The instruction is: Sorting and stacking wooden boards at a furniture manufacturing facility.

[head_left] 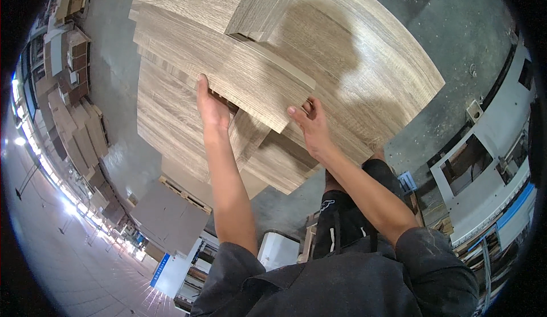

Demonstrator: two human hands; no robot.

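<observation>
A light wood-grain board is held tilted over larger flat boards of the same pattern. My left hand grips its near edge, with the thumb up along the edge and the other fingers hidden beneath. At the board's right end, my right hand is closed around the corner, thumb on the near side and fingers curled at the end edge. A greyer wood-grain panel rises toward me behind the held board. Below it, a narrow wood-grain piece shows between my forearms.
The large wood-grain board extends to the right. Stacked brown panels stand along the left. A grey machine frame is at the right. Near my body are a brown-topped stack on a pallet and a white bin.
</observation>
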